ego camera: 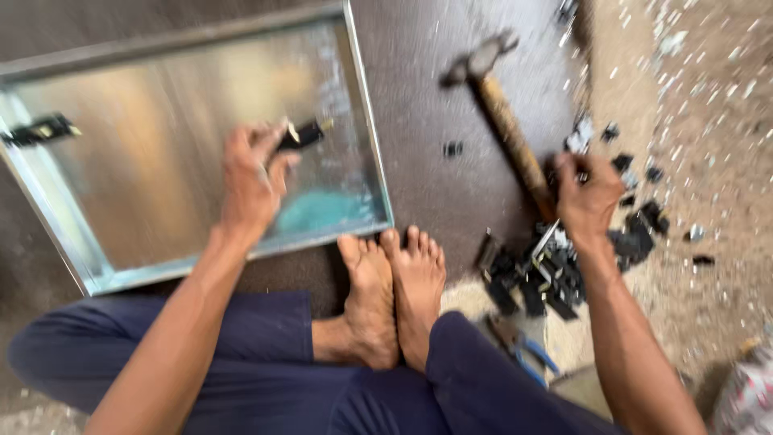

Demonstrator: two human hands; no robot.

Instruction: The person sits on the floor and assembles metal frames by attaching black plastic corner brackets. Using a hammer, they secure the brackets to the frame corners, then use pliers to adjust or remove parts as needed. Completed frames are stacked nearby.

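- As the head view is blurred by motion, fine detail is uncertain; findings follow.
- Left hand (251, 179): raised over the glass of the frame (366, 133), fingers closed on a small black fitting (303, 134) with a pale metal tip. The fitting sticks out past the thumb toward the frame's right rail.
- Right hand (588, 196): fingers closed around the lower end of the hammer (506, 121) handle. The wooden handle runs up and to the left; the metal head is clear of the hand and appears to lie on, or just above, the dark floor.
- Frame: a silver metal frame with a glass pane lies flat on the floor at left, tilted in view. A second black fitting (39, 130) sits on its left rail, well apart from the left hand.
- Pile of black parts (547, 274): heaped on the floor just beneath and beside the right hand, with stray pieces scattered to the right.
- Single black piece (453, 149): lies alone on the floor between the frame and the hammer.
- Pliers (523, 350): blue-handled, on the floor beside the person's right knee, near the pile.
- Feet (393, 294): bare, soles together, touching the frame's near edge; the person sits in dark blue trousers.
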